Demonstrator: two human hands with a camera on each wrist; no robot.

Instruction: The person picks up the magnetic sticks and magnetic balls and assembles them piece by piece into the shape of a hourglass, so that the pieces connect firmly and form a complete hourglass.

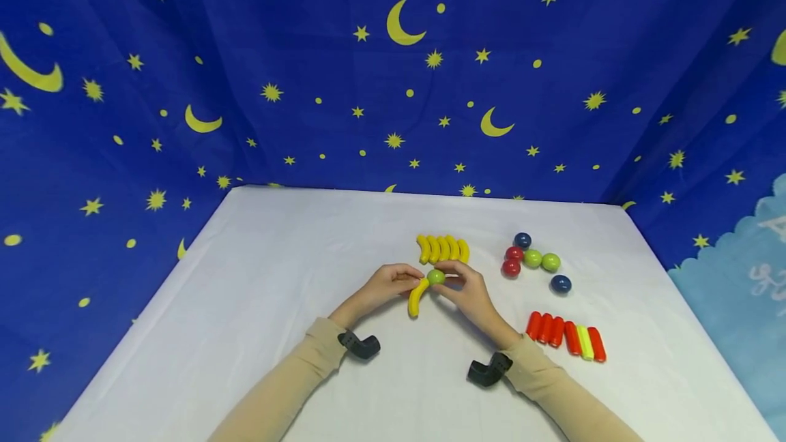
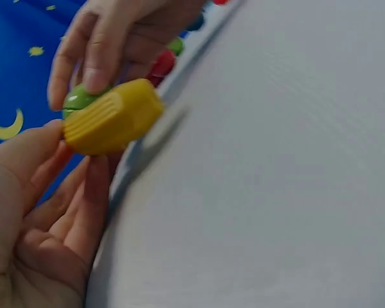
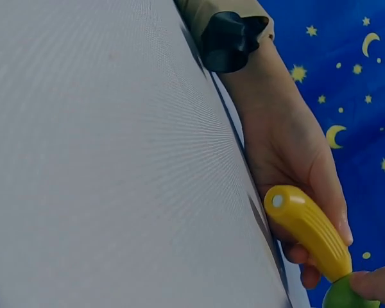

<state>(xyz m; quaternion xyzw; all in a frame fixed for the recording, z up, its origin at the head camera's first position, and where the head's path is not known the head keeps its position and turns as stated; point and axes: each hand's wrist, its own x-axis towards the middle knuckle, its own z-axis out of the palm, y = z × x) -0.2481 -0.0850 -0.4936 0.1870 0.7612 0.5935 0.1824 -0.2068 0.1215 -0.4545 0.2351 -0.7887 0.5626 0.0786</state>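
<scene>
Near the middle of the table my left hand (image 1: 381, 286) pinches a yellow curved rod (image 1: 414, 301) between thumb and fingers. Ribs run along the rod's side, and in the right wrist view a small grey disc shows in its free end. Facing it, my right hand (image 1: 471, 293) holds a glossy green ball (image 1: 436, 277) between thumb and fingertips. The rod's upper end touches the ball. In the left wrist view the rod (image 2: 115, 119) partly hides the ball (image 2: 78, 97).
Several more yellow curved rods (image 1: 443, 249) lie in a row just beyond my hands. To the right are red balls (image 1: 511, 268), green balls (image 1: 550, 262) and blue balls (image 1: 561, 284). Several straight red sticks (image 1: 572, 338) and a yellow-green stick (image 1: 585, 342) lie beside my right forearm.
</scene>
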